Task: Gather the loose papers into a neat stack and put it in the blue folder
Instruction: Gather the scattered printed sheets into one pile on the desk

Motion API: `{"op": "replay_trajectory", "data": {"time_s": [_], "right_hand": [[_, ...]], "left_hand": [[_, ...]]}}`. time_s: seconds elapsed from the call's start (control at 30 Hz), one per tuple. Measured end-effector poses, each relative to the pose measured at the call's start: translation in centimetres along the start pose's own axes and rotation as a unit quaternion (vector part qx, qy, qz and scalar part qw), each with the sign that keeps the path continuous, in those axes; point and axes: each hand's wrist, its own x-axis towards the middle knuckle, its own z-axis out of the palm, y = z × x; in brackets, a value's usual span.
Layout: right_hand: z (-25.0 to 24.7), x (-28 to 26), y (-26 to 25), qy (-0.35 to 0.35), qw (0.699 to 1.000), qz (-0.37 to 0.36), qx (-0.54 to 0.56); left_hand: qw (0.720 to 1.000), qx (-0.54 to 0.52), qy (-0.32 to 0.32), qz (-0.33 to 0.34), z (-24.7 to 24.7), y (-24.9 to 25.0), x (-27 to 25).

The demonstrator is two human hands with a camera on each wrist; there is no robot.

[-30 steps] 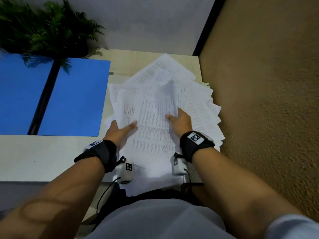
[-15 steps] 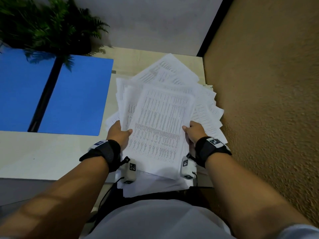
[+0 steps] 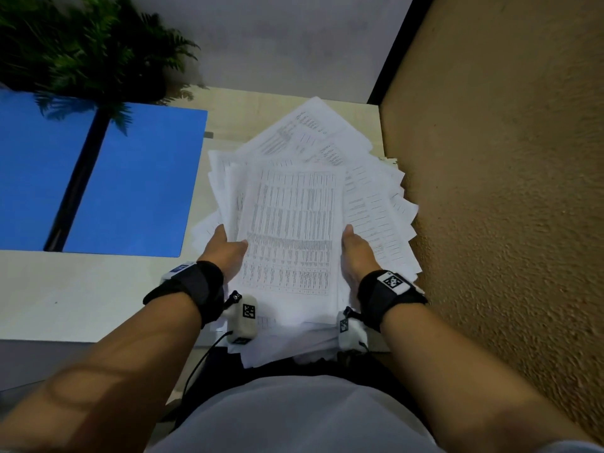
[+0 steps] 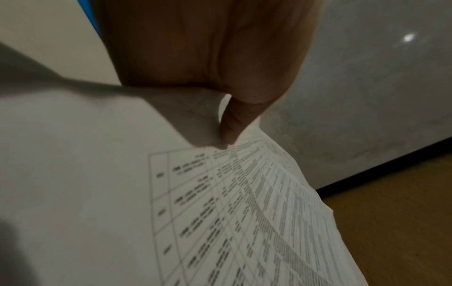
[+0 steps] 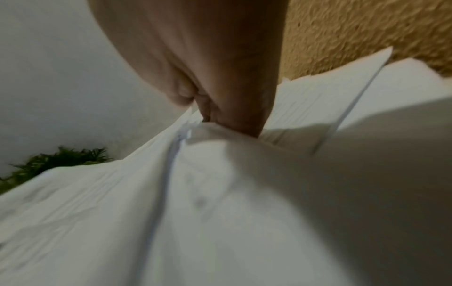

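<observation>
White papers (image 3: 294, 230): a fanned, uneven pile at the table's right end, beside the tan wall (image 3: 506, 223).
Left hand (image 3: 225, 253): pinches the pile's left edge.
Right hand (image 3: 358, 253): grips the right edge.
Blue folder (image 3: 137, 181): open on the table (image 3: 65, 295), left of the pile.

Dim indoor light, wide-angle bending at edges, right wrist view motion-blurred, soft shadows on papers (image 3: 294, 230)
</observation>
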Motion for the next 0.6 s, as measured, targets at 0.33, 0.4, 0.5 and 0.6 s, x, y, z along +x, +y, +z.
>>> {"op": "replay_trajectory", "data": {"time_s": [0.33,0.4,0.5,0.6], "right_hand": [[1.2,-1.2,0.4,-0.139,0.989,-0.015,0.047],[0.1,-1.0,0.7,-0.095,0.991,-0.038,0.085],[-2.6,0.2,1.3,0.142,0.986,-0.06,-0.065],[-5.4,2.1,1.8,0.222,0.965,-0.022,-0.138]], "left_hand": [[0.997,0.058,0.04,0.029,0.0,-1.0,0.3],[0.997,0.051,0.057,0.026,-0.9,-1.6,1.1],[0.998,0.024,0.065,-0.004,-2.2,-2.6,2.1],[0.997,0.02,0.071,-0.016,-2.4,-2.3,1.7]]}}
